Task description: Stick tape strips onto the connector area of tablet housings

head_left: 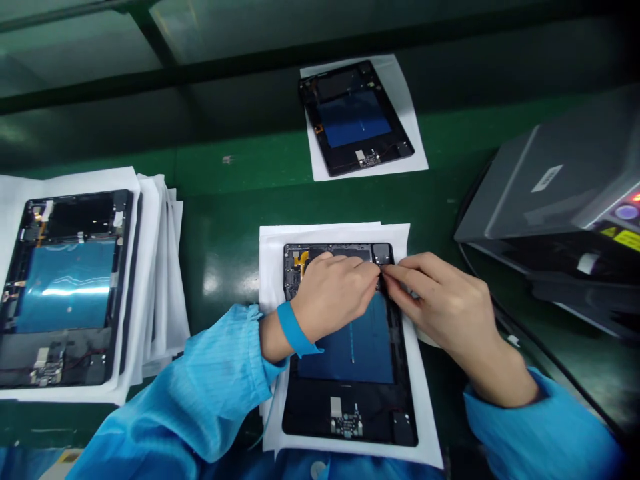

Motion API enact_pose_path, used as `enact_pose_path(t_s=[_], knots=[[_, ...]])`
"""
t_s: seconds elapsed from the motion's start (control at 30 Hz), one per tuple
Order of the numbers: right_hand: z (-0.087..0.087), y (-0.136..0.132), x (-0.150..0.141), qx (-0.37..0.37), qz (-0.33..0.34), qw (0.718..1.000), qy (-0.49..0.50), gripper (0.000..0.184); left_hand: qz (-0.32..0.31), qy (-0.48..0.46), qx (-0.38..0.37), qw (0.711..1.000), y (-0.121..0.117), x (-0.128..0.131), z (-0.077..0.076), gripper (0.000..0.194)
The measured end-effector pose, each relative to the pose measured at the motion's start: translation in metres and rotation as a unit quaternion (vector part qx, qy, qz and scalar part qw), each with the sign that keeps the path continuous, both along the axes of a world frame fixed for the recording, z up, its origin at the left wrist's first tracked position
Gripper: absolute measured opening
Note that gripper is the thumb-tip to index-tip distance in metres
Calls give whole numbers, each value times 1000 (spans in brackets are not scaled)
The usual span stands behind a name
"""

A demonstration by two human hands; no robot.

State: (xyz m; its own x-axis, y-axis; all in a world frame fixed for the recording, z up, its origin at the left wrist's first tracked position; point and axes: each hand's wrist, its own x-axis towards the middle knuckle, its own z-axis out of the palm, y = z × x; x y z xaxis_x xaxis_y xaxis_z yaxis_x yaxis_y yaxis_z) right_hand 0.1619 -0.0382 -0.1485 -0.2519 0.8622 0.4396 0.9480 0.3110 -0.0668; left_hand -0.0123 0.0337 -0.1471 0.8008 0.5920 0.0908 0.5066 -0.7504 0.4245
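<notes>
An opened tablet [306, 408] lies on white sheets [425, 430] in front of me, with its blue panel [345, 363] and small circuit board [347, 424] exposed. My left hand [336, 293], wearing a blue wrist strap [296, 330], reaches across the tablet's upper half and hides part of it. Its fingers are closed near the upper right corner. My right hand [447, 303] comes in from the right, thumb and fingers pinched at the same spot. Both sets of fingertips nearly meet there. Whatever they grip is too small or too hidden to make out.
To the left, another opened tablet [65, 360] tops a stack of white sheets [163, 267]. A further opened tablet [357, 120] rests on a sheet at the back. On the right stands a grey machine [525, 187], with a black cable [555, 373] running along the green table [220, 247].
</notes>
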Motion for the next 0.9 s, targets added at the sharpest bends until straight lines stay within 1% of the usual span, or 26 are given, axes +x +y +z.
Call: enact_pose_path(t_s=[0.17, 0.27, 0.33, 0.4, 0.43, 0.47, 0.5, 0.53, 0.57, 0.6, 0.63, 0.7, 0.77, 0.8, 0.83, 0.9], knots=[[7, -3, -3, -23, 20, 997, -70, 14, -1, 15, -6, 1000, 1, 0, 2, 25], [8, -6, -12, -27, 5, 993, -117, 22, 8, 21, -1, 1000, 4, 0, 2, 24], [7, -12, -17, -46, -13, 992, -118, 32, 9, 20, 3, 1000, 6, 0, 3, 21], [7, -22, -15, -61, -17, 994, -85, 41, 16, 12, 14, 1000, 8, 1, 5, 18], [6, -30, -8, -53, -18, 996, -62, 44, 21, 6, 22, 1000, 9, 2, 6, 17], [6, -41, 1, -31, -28, 998, -41, 45, 26, 0, 29, 999, 10, 2, 7, 16], [6, -54, 13, 7, -57, 998, -27, 46, 28, -5, 35, 999, 12, 3, 8, 16], [7, -69, 28, 59, -100, 993, -30, 48, 27, -10, 39, 999, 12, 3, 9, 16], [8, -85, 44, 115, -154, 980, -45, 52, 25, -13, 42, 999, 13, 4, 9, 17], [8, -101, 61, 165, -214, 960, -78, 56, 23, -15, 44, 999, 13, 3, 10, 19], [9, -116, 77, 195, -254, 940, -119, 58, 22, -16, 43, 999, 14, 3, 10, 20], [11, -138, 102, 183, -316, 916, -166, 59, 25, -16, 41, 999, 14, 2, 10, 21], [11, -146, 119, 159, -331, 912, -180, 56, 29, -16, 40, 999, 15, 3, 10, 20], [11, -144, 124, 162, -326, 913, -184, 51, 31, -15, 38, 999, 15, 4, 10, 19], [12, -141, 129, 181, -320, 910, -190, 43, 32, -14, 35, 999, 15, 6, 10, 19], [13, -132, 137, 196, -309, 907, -211, 21, 35, -12, 24, 999, 14, 8, 11, 17]])
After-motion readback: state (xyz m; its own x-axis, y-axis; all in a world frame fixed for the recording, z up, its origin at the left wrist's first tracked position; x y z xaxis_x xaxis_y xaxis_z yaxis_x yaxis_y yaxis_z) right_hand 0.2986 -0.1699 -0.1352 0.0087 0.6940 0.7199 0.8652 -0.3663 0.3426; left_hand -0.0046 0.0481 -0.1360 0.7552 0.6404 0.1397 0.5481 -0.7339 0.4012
